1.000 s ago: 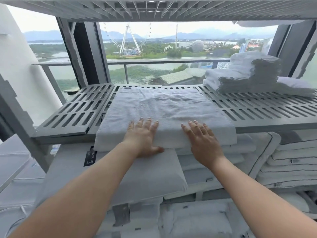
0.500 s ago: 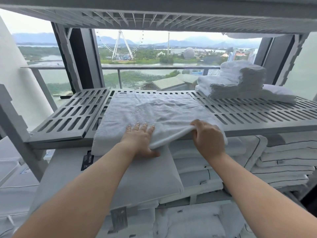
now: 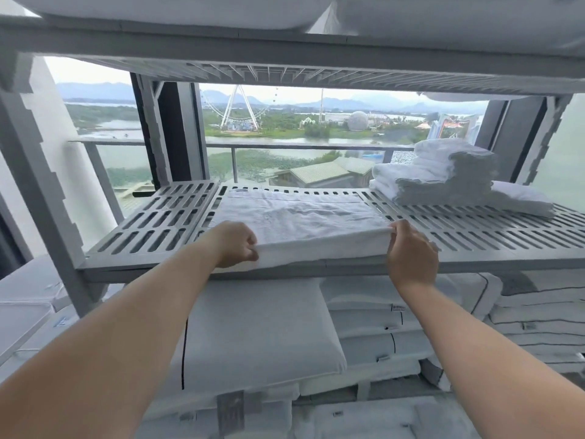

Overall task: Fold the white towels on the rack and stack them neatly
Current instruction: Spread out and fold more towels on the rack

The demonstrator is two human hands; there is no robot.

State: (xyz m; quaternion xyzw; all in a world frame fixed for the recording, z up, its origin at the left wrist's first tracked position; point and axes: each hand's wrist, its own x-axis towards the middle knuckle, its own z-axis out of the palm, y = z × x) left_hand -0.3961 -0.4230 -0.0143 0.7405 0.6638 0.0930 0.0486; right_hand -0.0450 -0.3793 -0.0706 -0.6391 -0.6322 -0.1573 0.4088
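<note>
Both hands pinch the towel (image 3: pixel 300 220) at the shelf's (image 3: pixel 164 223) front edge: left hand (image 3: pixel 235 245), right hand (image 3: pixel 410 248); stack (image 3: pixel 443 175) at back right.

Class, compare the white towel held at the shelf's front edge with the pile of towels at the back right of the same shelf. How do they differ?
The held towel lies spread flat; the towel pile is folded small and stacked high. The left hand and right hand pinch the held towel's front edge; nothing touches the pile. Both are white and rest on the slatted shelf.
</note>
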